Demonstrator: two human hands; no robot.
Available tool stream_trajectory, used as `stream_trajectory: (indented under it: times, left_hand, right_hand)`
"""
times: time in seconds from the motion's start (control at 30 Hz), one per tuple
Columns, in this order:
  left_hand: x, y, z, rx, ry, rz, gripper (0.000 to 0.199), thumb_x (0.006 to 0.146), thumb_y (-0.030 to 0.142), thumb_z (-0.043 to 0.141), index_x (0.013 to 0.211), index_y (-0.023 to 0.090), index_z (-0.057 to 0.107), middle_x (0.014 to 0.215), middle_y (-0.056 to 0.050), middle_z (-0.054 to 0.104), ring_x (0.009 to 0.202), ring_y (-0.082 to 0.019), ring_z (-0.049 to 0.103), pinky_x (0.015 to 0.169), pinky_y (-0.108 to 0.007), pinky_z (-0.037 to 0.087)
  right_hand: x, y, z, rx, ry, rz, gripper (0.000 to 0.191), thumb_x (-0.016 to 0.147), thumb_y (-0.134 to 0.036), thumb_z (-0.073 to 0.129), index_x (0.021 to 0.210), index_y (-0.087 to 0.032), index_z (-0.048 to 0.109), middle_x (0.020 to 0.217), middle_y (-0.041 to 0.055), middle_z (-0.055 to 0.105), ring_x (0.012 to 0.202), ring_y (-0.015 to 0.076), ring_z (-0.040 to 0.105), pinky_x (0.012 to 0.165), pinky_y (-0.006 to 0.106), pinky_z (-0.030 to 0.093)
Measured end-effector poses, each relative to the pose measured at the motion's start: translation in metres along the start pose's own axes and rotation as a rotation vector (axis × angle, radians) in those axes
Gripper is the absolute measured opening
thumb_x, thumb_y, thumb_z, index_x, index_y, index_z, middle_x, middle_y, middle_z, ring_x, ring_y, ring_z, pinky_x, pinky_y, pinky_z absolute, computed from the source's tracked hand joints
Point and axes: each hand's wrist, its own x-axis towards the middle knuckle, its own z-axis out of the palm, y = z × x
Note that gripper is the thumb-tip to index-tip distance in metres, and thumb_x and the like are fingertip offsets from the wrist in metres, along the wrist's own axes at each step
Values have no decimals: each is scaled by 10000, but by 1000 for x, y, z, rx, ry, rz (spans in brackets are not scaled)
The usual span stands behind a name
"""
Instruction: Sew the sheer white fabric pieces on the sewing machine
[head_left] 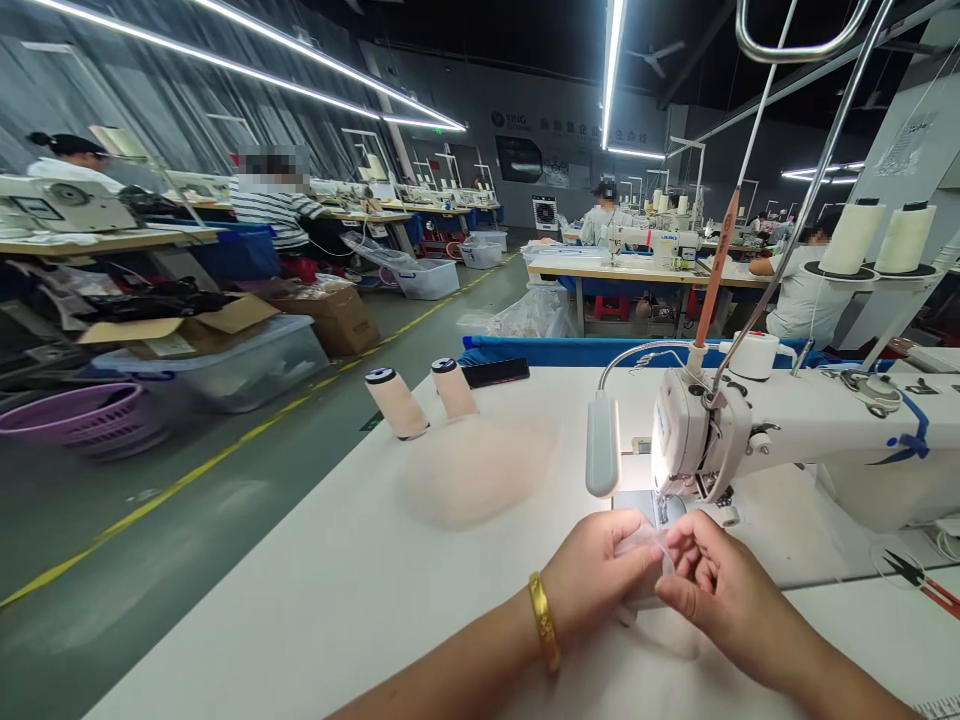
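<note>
Both of my hands are close together just in front of the sewing machine's head (682, 440). A piece of thin, sheer whitish fabric (637, 540) is pinched between the thumb and fingers of my left hand (592, 575), which has a gold bangle (544, 622) at its wrist. My right hand (724, 590) has curled fingers closed on the fabric's right edge. Some pale cloth hangs below the hands, partly hidden by them. The presser foot (664, 510) is right behind my fingertips, and I cannot make out whether the fabric touches it.
A blurred heap of sheer pale fabric (476, 470) lies left on the white table (360, 620). Behind it are two thread cones (396, 403) and a dark phone (495, 373). A lamp (602, 445) hangs beside the machine head. Red-handled snips (926, 585) lie at right. Co-workers sit beyond.
</note>
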Motion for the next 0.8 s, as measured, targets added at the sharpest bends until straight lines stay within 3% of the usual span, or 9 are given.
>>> stream_trajectory:
  times: [0.17, 0.63, 0.8]
  left_hand:
    - [-1, -2, 6, -21, 29, 26, 307, 782, 470, 579, 661, 194, 520, 672, 28, 476, 671, -148, 428, 587, -247, 341]
    - [-3, -13, 13, 205, 88, 182, 422, 892, 435, 527, 607, 199, 323, 590, 50, 339, 585, -118, 306, 550, -263, 241]
    - [-6, -10, 13, 135, 61, 180, 319, 891, 426, 544, 679, 189, 527, 655, 21, 509, 637, -137, 431, 589, -260, 315]
  right_hand:
    - [1, 5, 8, -191, 178, -78, 241, 968, -482, 591, 1020, -247, 605, 918, 30, 634, 800, 204, 572, 711, 316, 478]
    - [5, 7, 10, -298, 256, -242, 188, 993, -329, 497, 834, -244, 548, 724, -13, 596, 645, 177, 527, 589, 289, 393]
    - [5, 6, 8, -287, 236, -251, 184, 988, -313, 482, 822, -247, 528, 714, -21, 583, 651, 174, 535, 591, 285, 397]
